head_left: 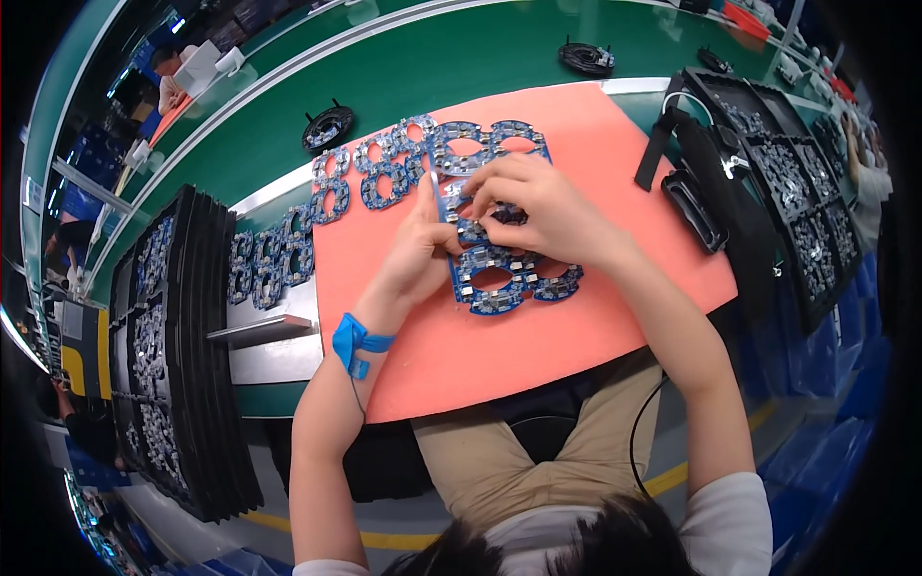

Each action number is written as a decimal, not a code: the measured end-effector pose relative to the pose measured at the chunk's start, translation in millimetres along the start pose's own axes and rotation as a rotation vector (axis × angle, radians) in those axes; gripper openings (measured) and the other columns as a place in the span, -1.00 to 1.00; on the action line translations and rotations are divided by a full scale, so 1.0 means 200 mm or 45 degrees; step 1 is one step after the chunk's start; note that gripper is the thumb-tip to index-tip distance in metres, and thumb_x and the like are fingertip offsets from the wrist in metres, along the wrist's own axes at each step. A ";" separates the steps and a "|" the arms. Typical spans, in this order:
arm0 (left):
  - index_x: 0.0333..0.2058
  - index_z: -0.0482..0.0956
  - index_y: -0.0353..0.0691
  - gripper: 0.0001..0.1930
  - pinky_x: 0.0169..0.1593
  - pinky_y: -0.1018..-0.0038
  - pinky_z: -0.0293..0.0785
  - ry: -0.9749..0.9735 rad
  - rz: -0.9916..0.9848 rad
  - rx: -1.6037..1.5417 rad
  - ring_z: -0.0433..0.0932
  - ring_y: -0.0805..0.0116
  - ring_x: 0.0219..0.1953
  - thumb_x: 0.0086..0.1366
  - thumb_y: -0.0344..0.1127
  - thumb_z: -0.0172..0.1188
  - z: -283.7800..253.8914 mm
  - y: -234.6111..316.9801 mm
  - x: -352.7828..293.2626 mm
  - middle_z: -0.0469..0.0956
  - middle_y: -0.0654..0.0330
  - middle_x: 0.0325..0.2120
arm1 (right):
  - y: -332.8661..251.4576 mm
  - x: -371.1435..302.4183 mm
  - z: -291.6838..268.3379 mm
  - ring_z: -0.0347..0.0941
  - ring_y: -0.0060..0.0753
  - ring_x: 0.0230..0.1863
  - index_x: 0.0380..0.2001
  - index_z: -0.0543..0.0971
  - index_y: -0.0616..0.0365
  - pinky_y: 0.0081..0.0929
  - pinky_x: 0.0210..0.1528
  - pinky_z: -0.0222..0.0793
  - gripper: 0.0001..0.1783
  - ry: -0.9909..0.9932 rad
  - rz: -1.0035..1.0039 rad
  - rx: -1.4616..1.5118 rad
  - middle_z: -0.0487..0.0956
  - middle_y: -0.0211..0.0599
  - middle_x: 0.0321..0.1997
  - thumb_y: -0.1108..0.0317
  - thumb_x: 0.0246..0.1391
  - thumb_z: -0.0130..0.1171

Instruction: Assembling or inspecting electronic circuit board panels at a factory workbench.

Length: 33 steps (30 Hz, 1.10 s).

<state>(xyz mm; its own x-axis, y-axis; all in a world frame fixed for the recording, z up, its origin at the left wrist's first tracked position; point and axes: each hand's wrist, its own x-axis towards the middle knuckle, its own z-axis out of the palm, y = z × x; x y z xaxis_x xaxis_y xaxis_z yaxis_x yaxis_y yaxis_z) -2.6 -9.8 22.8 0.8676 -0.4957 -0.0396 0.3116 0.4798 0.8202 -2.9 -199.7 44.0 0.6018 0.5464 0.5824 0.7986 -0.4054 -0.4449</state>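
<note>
A blue circuit board panel (pixel 499 301), with rounded openings and many small parts, lies on the pink mat (pixel 403 379). My left hand (pixel 421 252) grips its left edge, thumb pressed near the rim. Over the panel's middle, my right hand (pixel 538 204) has its fingers pinched together; whatever is between the fingertips is hidden. Several separate figure-eight circuit boards (pixel 331 179) lie at the mat's far left. More such boards (pixel 270 275) rest on a metal plate left of the mat. A blue wrist strap (pixel 357 341) with a thin cord circles my left wrist.
Stacked black trays (pixel 206 403) of boards stand at left; more black trays (pixel 792 245) stand at right. A black case (pixel 695 211) lies by the mat's right edge. Round black devices (pixel 328 128) sit on the green belt (pixel 442 62). A metal bar (pixel 261 328) juts toward the mat.
</note>
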 end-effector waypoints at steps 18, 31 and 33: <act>0.26 -0.11 -0.10 -0.06 -0.08 0.37 0.52 0.126 -0.002 0.005 0.42 0.15 -0.01 -0.24 -0.77 -0.25 0.08 0.01 -0.03 0.27 0.01 0.05 | 0.11 -0.03 -0.09 0.55 -0.28 -0.33 -0.43 0.58 0.23 -0.43 -0.03 0.41 -0.84 -0.029 0.037 -0.083 0.61 -0.26 -0.34 0.41 -0.16 0.23; 0.29 -0.36 0.04 0.04 -0.28 0.47 0.56 0.150 -0.049 -0.041 0.45 0.15 -0.06 -0.24 -0.77 -0.28 0.06 0.00 -0.02 0.24 -0.04 0.04 | 0.18 -0.07 -0.12 0.51 -0.25 -0.34 -0.49 0.54 0.20 -0.38 -0.24 0.42 -0.89 -0.053 -0.067 -0.078 0.54 -0.28 -0.42 0.44 -0.19 0.19; 0.29 -0.36 0.04 0.04 -0.28 0.46 0.56 0.171 -0.056 -0.055 0.45 0.14 -0.06 -0.24 -0.77 -0.28 0.06 0.00 -0.02 0.24 -0.04 0.04 | 0.18 -0.07 -0.11 0.51 -0.26 -0.32 -0.50 0.55 0.19 -0.38 -0.24 0.42 -0.89 -0.040 -0.117 -0.123 0.55 -0.29 -0.42 0.43 -0.20 0.20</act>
<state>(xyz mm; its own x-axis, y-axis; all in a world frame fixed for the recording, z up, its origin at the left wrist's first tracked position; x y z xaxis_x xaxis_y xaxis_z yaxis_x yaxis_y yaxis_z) -10.7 -15.8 29.8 0.8958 -0.4172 -0.1532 0.3642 0.4916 0.7910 18.3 -238.4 34.9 0.5265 0.6069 0.5954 0.8484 -0.4203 -0.3219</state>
